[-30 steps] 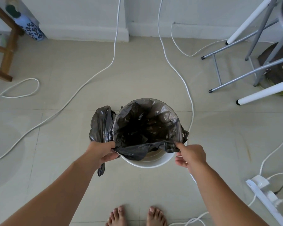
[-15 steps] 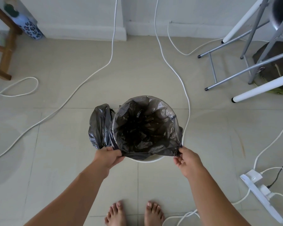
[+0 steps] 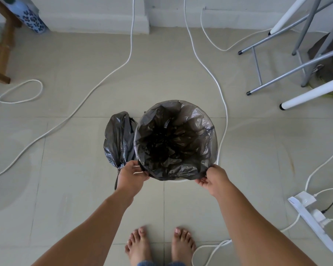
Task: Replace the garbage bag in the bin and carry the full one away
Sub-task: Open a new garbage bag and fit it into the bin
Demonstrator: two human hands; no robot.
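Garbage bag [image 3: 173, 143] lines your bin [image 3: 178, 180]; your left hand [image 3: 132, 176] and right hand [image 3: 214, 179] each pinch its near edge. Beside it sits the tied full bag [image 3: 118, 139].

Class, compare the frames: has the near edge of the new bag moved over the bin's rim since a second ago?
Yes. The new bag's edge has been pulled toward the person and down over the white bin rim, which is now almost covered.

Single head-worn wide-angle view, looking steeply down from standing height, facing a wall, floor filling the frame
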